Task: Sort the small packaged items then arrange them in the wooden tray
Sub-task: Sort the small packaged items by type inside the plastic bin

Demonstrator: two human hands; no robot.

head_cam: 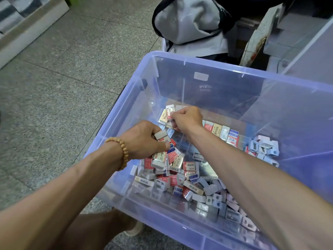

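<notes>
A small white-ended pack (161, 136) is gripped in the curled fingers (163, 145) of the left hand (142, 139), kept there, it seems, as a sorted handful. Another pack (169, 112) is pinched by the right hand (187, 119) at the far end of the heap, probably being picked out by kind. Loose packs (180, 170) are heaped on the floor of the bin (207, 65): flat little blocks in glossy red, cream and blue wrappers, with pale hollow plastic pieces (264, 147) piled to the right. The bin is clear bluish plastic, smooth-walled. No wooden tray is seen, so sorting is judged unfinished. A beaded bracelet (122, 152) is worn on the left wrist. Speckled stone floor (63, 69) lies around; a grey bag (189, 24) is slumped behind.
</notes>
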